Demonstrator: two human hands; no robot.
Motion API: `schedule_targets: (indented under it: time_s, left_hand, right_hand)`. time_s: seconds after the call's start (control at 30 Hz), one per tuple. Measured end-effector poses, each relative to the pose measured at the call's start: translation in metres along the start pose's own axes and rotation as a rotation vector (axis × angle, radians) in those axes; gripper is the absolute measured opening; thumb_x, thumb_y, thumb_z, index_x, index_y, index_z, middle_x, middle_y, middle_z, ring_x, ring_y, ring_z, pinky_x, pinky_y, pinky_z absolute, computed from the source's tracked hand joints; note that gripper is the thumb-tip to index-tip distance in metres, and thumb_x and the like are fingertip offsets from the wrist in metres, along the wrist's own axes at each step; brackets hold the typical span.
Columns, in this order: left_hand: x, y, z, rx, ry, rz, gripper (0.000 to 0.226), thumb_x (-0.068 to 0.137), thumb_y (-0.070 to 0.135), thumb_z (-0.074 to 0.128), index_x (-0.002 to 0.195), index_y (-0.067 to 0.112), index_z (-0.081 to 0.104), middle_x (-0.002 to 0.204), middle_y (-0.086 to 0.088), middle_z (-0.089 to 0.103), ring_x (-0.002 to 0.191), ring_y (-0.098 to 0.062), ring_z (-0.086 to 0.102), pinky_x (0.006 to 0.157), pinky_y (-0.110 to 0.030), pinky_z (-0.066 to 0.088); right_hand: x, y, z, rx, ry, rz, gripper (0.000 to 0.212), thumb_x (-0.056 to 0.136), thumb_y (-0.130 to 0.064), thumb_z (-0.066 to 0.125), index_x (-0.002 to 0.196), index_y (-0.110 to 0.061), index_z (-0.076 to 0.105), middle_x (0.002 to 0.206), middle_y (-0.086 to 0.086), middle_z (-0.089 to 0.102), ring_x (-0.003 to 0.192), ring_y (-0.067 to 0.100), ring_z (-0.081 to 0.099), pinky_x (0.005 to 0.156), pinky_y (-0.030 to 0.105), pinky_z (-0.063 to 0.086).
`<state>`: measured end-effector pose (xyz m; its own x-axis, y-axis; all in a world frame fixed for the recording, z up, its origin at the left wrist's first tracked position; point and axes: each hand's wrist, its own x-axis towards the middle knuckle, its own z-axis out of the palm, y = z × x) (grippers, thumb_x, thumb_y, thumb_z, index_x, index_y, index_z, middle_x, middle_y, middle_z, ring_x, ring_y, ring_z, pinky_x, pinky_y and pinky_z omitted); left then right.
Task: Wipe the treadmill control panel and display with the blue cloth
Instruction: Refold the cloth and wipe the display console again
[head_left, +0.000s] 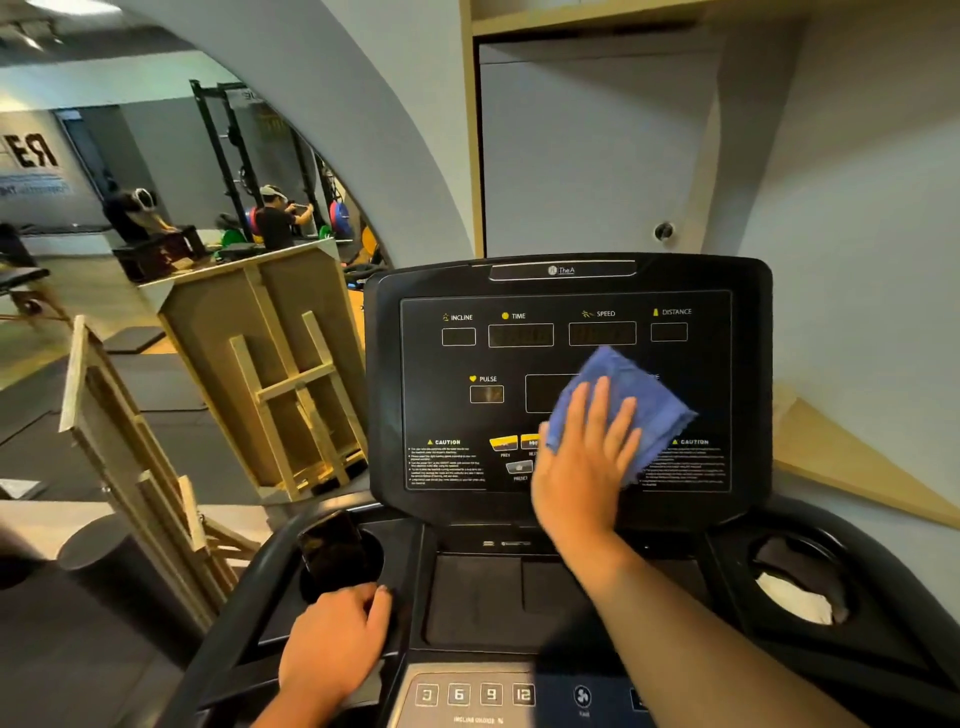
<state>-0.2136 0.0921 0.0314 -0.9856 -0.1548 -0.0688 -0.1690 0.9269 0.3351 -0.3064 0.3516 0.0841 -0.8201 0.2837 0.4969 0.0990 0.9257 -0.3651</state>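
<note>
The black treadmill display (519, 364) stands upright ahead, with labelled windows for incline, time, speed, distance and pulse. My right hand (587, 462) presses the folded blue cloth (639, 395) flat against the display's lower middle, fingers straight and spread. The cloth covers part of the centre window and some yellow buttons. My left hand (337, 639) rests on the lower console beside the left cup holder, fingers curled over its edge. The control panel (472, 693) with number keys lies near the bottom edge.
A dark phone (332, 551) stands in the left cup holder. The right cup holder (800, 587) holds something white. Wooden frames (291, 384) lean to the left. A mirror (156, 182) reflects people and a rack. A grey wall is behind the display.
</note>
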Motion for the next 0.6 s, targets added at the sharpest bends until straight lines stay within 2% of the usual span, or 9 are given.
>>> schedule_targets:
  time_s: [0.07,0.13,0.2,0.27,0.3,0.47,0.6]
  left_hand:
    - [-0.001,0.000,0.001,-0.012,0.017,0.005,0.045,0.103,0.048,0.039,0.078,0.026,0.068,0.073,0.005,0.070,0.066,-0.007,0.061,0.068,-0.031,0.050]
    - [-0.001,-0.001,0.002,-0.011,0.031,0.003,0.045,0.103,0.048,0.040,0.074,0.025,0.066,0.069,0.004,0.068,0.061,-0.007,0.058,0.065,-0.031,0.047]
    - [-0.001,-0.001,0.002,-0.003,0.035,-0.001,0.046,0.103,0.048,0.040,0.073,0.024,0.065,0.069,0.004,0.067,0.060,-0.007,0.056,0.061,-0.029,0.043]
    - [0.000,-0.001,0.003,0.003,0.033,0.007,0.047,0.103,0.048,0.039,0.072,0.024,0.064,0.070,0.003,0.068,0.062,-0.009,0.060,0.060,-0.027,0.042]
    - [0.000,-0.001,0.004,0.005,0.034,0.011,0.047,0.103,0.048,0.039,0.072,0.024,0.064,0.070,0.003,0.068,0.063,-0.009,0.060,0.059,-0.026,0.042]
    - [0.000,-0.004,0.004,-0.017,0.030,0.026,0.046,0.105,0.045,0.039,0.074,0.025,0.067,0.066,0.003,0.068,0.060,-0.008,0.061,0.053,-0.016,0.036]
    - [-0.001,-0.004,0.003,-0.043,0.012,0.034,0.045,0.105,0.045,0.039,0.077,0.027,0.070,0.067,0.004,0.071,0.061,-0.006,0.065,0.054,-0.015,0.040]
  right_hand:
    - [-0.013,-0.033,0.014,-0.032,-0.039,-0.126,0.075,0.095,-0.048,0.029,0.159,-0.010,0.017,0.167,0.015,0.010,0.151,0.047,0.002,0.121,0.062,0.005]
    - [-0.029,-0.059,0.030,-0.074,-0.085,-0.330,0.080,0.093,-0.049,0.038,0.160,-0.011,0.015,0.167,0.014,0.010,0.151,0.045,-0.001,0.121,0.060,0.002]
    - [-0.045,-0.073,0.043,-0.144,-0.184,-0.678,0.083,0.092,-0.050,0.054,0.159,-0.015,0.021,0.167,0.010,0.014,0.152,0.040,-0.003,0.122,0.058,0.002]
    - [-0.051,-0.068,0.048,-0.246,-0.307,-0.985,0.080,0.094,-0.048,0.054,0.159,-0.017,0.019,0.168,0.007,0.010,0.153,0.037,-0.005,0.123,0.056,-0.002]
    - [-0.048,-0.061,0.047,-0.263,-0.320,-1.057,0.077,0.096,-0.046,0.051,0.159,-0.018,0.018,0.169,0.006,0.009,0.154,0.035,-0.004,0.124,0.054,-0.004]
    - [-0.028,-0.002,0.029,-0.266,-0.306,-1.110,0.068,0.098,-0.039,0.049,0.159,-0.021,0.023,0.168,0.001,0.014,0.155,0.027,0.002,0.123,0.047,-0.001]
    - [-0.021,0.058,0.009,-0.271,-0.294,-1.060,0.065,0.101,-0.034,0.042,0.160,-0.025,0.017,0.168,-0.002,0.011,0.155,0.023,-0.001,0.123,0.046,0.000]
